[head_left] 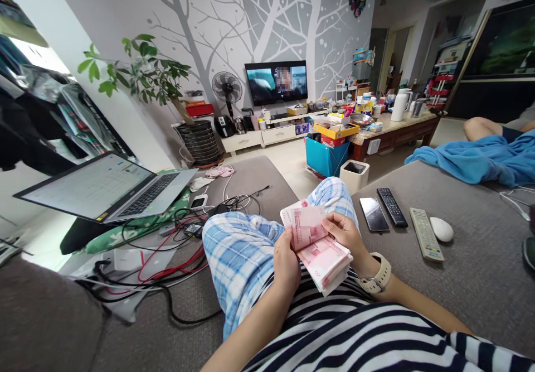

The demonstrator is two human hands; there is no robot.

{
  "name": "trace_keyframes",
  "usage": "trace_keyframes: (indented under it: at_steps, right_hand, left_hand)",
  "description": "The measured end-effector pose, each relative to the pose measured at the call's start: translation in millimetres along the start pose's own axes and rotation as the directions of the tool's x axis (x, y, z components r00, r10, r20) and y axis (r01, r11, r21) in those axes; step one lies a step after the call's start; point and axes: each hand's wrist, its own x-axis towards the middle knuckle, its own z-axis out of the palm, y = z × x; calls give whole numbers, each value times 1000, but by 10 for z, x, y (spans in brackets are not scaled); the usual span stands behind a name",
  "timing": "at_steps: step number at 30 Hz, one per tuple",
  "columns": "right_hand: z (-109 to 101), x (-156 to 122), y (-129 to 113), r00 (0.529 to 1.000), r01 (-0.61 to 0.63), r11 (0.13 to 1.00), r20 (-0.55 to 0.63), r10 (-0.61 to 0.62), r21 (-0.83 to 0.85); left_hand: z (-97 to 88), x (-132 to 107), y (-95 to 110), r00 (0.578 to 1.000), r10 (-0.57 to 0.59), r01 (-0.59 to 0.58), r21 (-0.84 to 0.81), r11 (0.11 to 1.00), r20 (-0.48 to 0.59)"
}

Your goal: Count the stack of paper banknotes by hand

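Observation:
Both my hands hold a thick stack of pink banknotes (324,257) above my lap, over blue plaid trousers. My left hand (286,260) grips the stack's left side, fingers curled round it, with the top notes bent upward. My right hand (346,235), with a pale wristwatch on the wrist, pinches the upper notes from the right, thumb on top.
On the grey sofa to my right lie a black phone (374,214), a black remote (392,207), a grey remote (425,241) and a white mouse (441,228). An open laptop (108,185) and tangled cables (167,249) lie left. Another person's leg (487,127) rests on a blue blanket.

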Motion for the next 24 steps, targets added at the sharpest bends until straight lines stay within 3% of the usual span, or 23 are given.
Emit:
trace_keyframes:
  at_steps: [6,14,20,24]
  right_hand:
    - [5,4,3,1000,14,1000,4,-14,-5]
    - [15,17,-1,1000,15,1000,4,-15,3]
    - [13,7,-26,1000,22,999,8,-22,28]
    - [25,5,-39,1000,-10,999,15,9,41]
  left_hand:
    - [-14,-19,89,999,13,-15,44,999,39]
    - [-31,-39,184,999,46,-46,124,991,-2]
    - [-18,-17,191,993,87,-94,90,991,77]
    - [13,-24,267,997,61,-64,56,996,57]
